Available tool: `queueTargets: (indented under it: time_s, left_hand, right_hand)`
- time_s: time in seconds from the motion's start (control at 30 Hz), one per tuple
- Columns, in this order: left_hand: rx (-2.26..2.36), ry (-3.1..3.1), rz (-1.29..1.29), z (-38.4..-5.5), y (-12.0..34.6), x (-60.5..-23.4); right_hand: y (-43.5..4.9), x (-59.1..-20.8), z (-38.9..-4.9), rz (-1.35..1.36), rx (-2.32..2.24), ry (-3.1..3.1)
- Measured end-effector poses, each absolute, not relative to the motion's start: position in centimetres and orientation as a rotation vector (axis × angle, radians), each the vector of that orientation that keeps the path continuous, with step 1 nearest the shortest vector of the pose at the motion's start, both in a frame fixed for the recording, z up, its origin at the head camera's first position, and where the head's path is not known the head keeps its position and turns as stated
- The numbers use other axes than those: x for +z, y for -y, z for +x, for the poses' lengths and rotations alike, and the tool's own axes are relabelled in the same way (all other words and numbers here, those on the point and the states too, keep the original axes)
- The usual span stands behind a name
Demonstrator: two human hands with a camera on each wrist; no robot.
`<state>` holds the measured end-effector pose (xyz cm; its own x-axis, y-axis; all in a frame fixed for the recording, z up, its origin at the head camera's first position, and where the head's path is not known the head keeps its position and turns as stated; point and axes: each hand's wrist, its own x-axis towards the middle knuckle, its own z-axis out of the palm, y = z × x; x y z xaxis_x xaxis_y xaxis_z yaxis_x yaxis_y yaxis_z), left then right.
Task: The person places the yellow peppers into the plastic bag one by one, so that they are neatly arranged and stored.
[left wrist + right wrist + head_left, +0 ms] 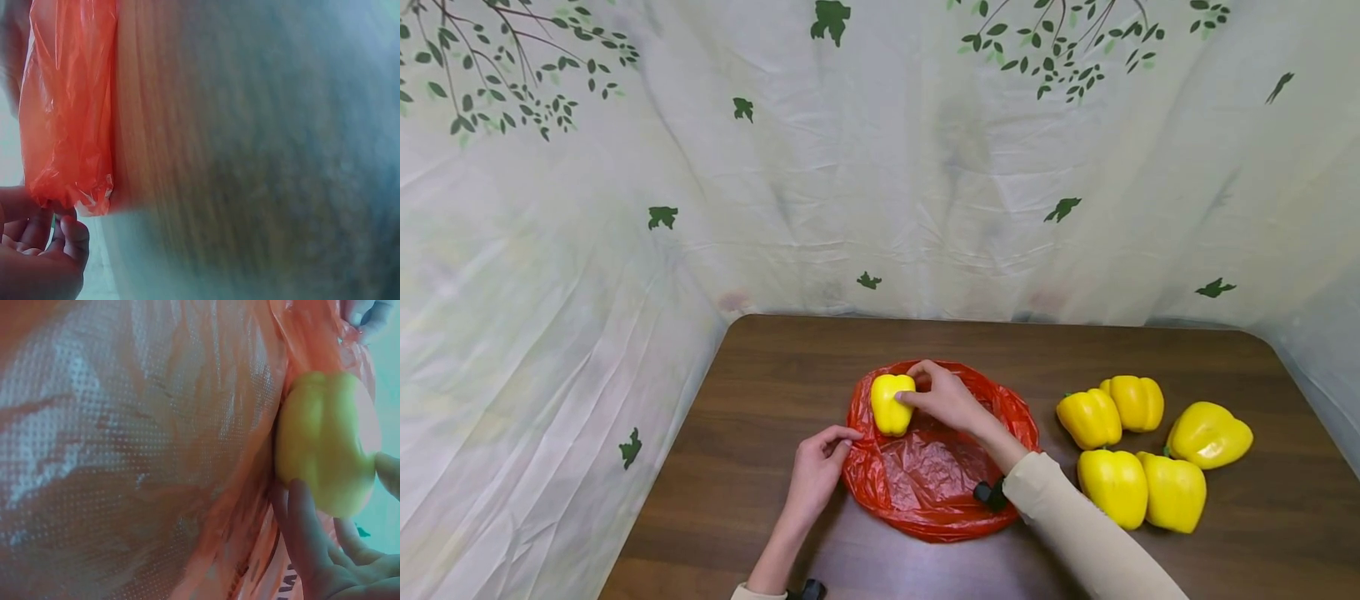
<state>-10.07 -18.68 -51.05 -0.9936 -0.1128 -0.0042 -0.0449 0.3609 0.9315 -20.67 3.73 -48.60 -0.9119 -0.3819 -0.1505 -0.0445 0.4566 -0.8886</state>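
A red plastic bag (940, 467) stands on the table with its mouth spread wide in a round shape. My left hand (815, 471) pinches the bag's rim at its left side; the left wrist view also has these fingers at the gathered red plastic (69, 125). Inside the bag's far left part, my right hand (946, 400) holds a yellow bell pepper (891, 406) between thumb and fingers. In the right wrist view the pepper (325, 444) lies against the bag's inner wall, fingertips on its side.
Several yellow bell peppers (1112, 489) sit in a loose group on the brown wooden table (775, 367), right of the bag. A pale curtain (910, 183) with green leaf prints hangs behind the table and on its left.
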Motion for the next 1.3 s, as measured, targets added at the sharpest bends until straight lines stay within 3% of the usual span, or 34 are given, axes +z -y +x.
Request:
queueTargets:
  time_s: [1.3]
  left_hand:
    - [-1.772,2.498,0.168,-10.2,18.5,-51.1]
  right_hand:
    - [-4.9,-46.3,-19.3,-0.275,-1.561,-2.376]
